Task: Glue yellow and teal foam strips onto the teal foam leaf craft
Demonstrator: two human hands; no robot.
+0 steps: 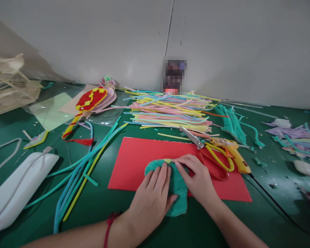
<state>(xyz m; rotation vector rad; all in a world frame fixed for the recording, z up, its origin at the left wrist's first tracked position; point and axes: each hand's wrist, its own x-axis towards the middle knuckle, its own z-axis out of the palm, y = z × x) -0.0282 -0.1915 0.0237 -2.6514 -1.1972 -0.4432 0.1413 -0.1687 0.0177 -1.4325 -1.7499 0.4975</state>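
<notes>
A teal piece made of pipe cleaners laid side by side [179, 193] lies over the lower edge of a red sheet of card [134, 155]. Across its left part rests my left hand [152, 193], fingers stretched out and pressing it down. At the top edge of the teal piece sits a short yellow pipe cleaner piece [167, 161]. The thumb and forefinger of my right hand [196, 172] are pinched at its right end. Just beyond that hand, scissors with red and yellow handles [214, 158] lie partly on the card beside a yellow glue gun [235, 155].
Many pastel pipe cleaners [170, 113] are heaped at the back, below a blurred phone-like screen [174, 77]. A red and yellow fan-shaped craft [91, 100] lies left of them. Teal and blue stems [77, 175] and a white power bank-like block [23, 186] are leftward. The glue gun's black cord [274, 199] runs right.
</notes>
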